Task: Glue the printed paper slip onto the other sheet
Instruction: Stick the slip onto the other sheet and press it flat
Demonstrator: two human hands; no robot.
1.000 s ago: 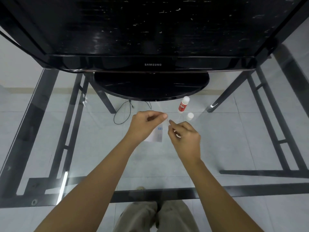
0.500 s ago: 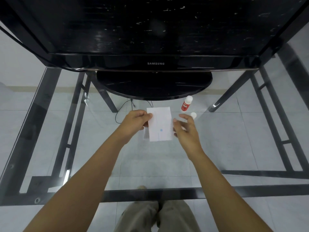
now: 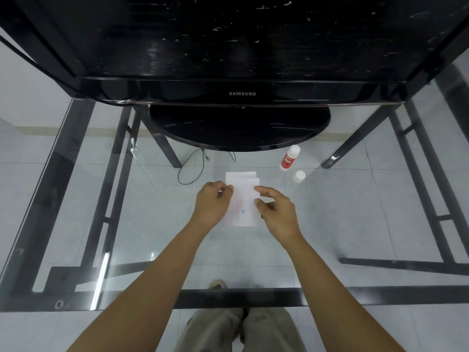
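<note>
A white printed paper slip (image 3: 243, 204) with a small blue mark lies over another white sheet (image 3: 239, 175), whose far edge shows beyond it, on the glass table (image 3: 342, 212). My left hand (image 3: 212, 205) pinches the slip's left edge. My right hand (image 3: 275, 213) holds its right edge with thumb and forefinger. A red-and-white glue bottle (image 3: 289, 158) stands to the far right of the papers, and its white cap (image 3: 299, 176) sits beside it on the glass.
A black Samsung TV (image 3: 241, 94) on a round base (image 3: 239, 128) stands just beyond the papers. Black table frame bars (image 3: 241, 297) run along the near edge and both sides. A thin cable (image 3: 193, 168) shows beneath the glass.
The hands first met with the paper pinched between them, then opened it out flat. Now both hands have lowered the slip toward me onto the other sheet.
</note>
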